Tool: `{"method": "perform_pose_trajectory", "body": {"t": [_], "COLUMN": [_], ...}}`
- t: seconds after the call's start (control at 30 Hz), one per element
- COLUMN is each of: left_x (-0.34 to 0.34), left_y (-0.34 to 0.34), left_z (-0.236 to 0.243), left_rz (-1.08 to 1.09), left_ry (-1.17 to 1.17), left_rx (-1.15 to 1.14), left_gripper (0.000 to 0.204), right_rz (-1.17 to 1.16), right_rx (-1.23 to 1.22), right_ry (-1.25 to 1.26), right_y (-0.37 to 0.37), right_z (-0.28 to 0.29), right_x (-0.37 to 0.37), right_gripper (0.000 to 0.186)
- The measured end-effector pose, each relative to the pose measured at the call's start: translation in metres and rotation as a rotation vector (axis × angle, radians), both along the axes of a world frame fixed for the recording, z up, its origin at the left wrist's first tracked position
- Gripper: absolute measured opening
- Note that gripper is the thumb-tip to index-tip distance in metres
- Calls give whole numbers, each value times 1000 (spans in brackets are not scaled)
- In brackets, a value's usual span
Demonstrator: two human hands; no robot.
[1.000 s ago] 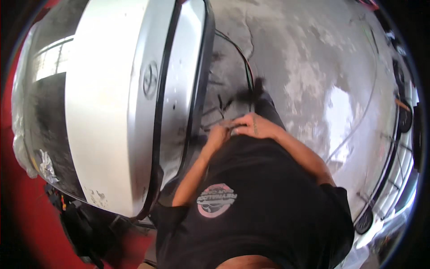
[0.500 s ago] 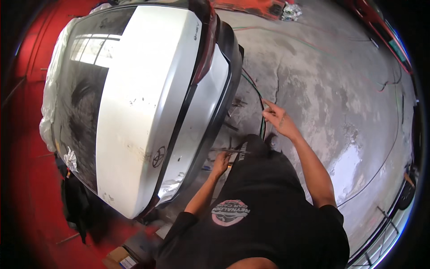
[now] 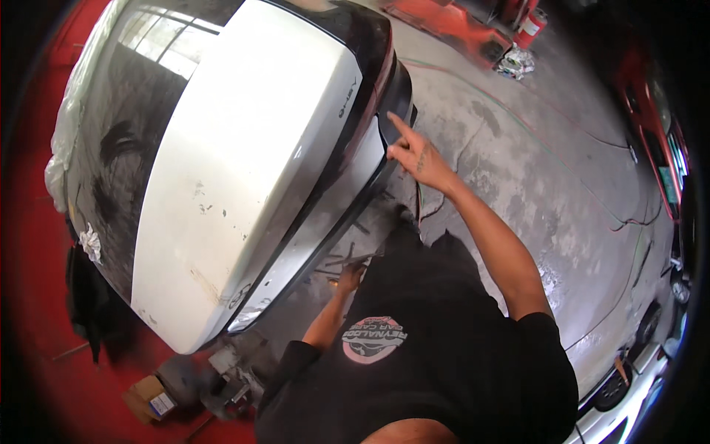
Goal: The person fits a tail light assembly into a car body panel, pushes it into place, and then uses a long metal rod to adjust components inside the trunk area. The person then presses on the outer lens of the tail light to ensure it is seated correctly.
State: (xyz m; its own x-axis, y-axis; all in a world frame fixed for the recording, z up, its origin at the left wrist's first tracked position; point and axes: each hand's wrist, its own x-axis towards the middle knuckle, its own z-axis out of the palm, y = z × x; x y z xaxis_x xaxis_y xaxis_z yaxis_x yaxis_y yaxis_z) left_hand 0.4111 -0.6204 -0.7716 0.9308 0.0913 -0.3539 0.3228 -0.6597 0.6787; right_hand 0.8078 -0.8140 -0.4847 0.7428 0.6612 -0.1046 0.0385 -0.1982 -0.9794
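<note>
My right hand (image 3: 420, 157) is raised in front of the rear corner of a white car (image 3: 222, 148). Its index finger points out toward the dark tail light (image 3: 381, 81), and the other fingers are partly curled, with nothing in them. Whether the fingertip touches the car I cannot tell. Low beside the rear bumper (image 3: 325, 214), my left hand (image 3: 350, 277) is closed. A thin, greyish length shows by its fingers, too small and blurred to name. Scuffs and dark specks mark the white trunk lid (image 3: 244, 140).
Red and green hoses (image 3: 503, 107) run across the grey concrete floor (image 3: 503, 192). An open cardboard box (image 3: 150, 398) stands at the lower left. Crumpled paper (image 3: 516, 62) lies near red equipment (image 3: 451, 29) at the back. A white vehicle (image 3: 629, 399) shows at the lower right.
My right hand has moved up and left, from over the floor to the car's rear corner. The view has turned, and my left hand now appears slightly lower and further left.
</note>
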Motion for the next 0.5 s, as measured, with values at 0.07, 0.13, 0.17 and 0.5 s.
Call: {"method": "perform_pose_trajectory", "body": {"t": [0.07, 0.13, 0.17, 0.5], "left_x": [1, 15, 19, 68], "left_y": [1, -8, -14, -171], "left_z": [-18, -16, -13, 42], "left_rz": [-226, -172, -135, 1001], "left_ry": [-60, -115, -180, 184], "left_rx": [171, 169, 170, -122], "left_gripper": [31, 32, 32, 31], "right_rz": [15, 49, 67, 413], "right_rx": [-1, 27, 57, -19], "right_ry": [-63, -52, -41, 115], "right_y": [12, 24, 31, 28], "right_z": [5, 5, 5, 13], "right_x": [25, 51, 62, 121], "right_gripper": [74, 73, 73, 77]}}
